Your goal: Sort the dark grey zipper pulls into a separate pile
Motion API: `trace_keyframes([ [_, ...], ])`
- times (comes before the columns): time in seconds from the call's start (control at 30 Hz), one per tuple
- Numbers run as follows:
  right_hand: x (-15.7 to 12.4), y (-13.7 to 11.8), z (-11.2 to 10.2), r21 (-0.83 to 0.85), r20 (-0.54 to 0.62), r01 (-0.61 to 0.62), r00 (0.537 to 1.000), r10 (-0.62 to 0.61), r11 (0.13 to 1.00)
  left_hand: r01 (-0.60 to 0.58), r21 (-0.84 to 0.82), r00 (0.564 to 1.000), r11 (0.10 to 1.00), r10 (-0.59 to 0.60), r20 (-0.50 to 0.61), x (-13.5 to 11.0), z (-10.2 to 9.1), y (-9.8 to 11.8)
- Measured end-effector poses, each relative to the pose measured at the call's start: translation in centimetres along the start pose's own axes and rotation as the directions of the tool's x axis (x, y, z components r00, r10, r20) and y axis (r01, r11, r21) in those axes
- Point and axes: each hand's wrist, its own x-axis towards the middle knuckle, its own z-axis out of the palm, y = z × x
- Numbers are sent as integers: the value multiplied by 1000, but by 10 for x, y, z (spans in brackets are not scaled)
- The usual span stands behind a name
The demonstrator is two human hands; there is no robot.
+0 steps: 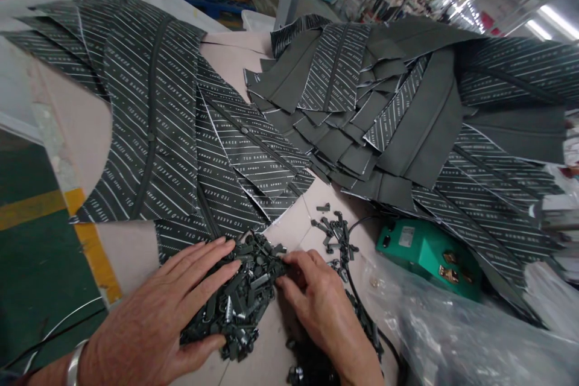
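Observation:
A heap of small black zipper sliders [246,292] with pull tabs lies on the table in front of me. My left hand [181,301] rests against the heap's left side, its fingers stretched out and the thumb apart at the near edge. On the right side of the heap, my right hand [312,289] is closed in a pinch, thumb and forefinger together at a zipper slider that is mostly hidden. Dark fabric panels [154,108] with white stripes, lettering and a zipper down the middle lie just beyond the heap.
More loose sliders [337,232] are scattered to the right, beside a black cable. A green device [425,253] and a clear plastic bag [452,332] sit at the right. A large stack of dark panels [416,114] covers the far right. The table's left edge carries yellow tape [97,259].

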Motion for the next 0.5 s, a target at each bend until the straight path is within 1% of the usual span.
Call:
trace_keyframes([
  [0.17, 1, 2, -8, 32, 17, -23, 1000, 22, 999, -5, 18, 1000, 1000, 5, 7, 0, 0, -2],
  [0.27, 3, -1, -7, 12, 14, -22, 1000, 22, 1000, -19, 13, 1000, 1000, 19, 14, 0, -1, -2],
  [0.37, 4, -5, -5, -10, 6, -20, 1000, 20, 1000, -5, -1, 1000, 1000, 5, 16, 1, -1, -1],
  [0.5, 4, -6, -5, 28, 6, -26, 1000, 26, 999, 6, -9, 1000, 1000, -6, 22, 1, 0, 0],
])
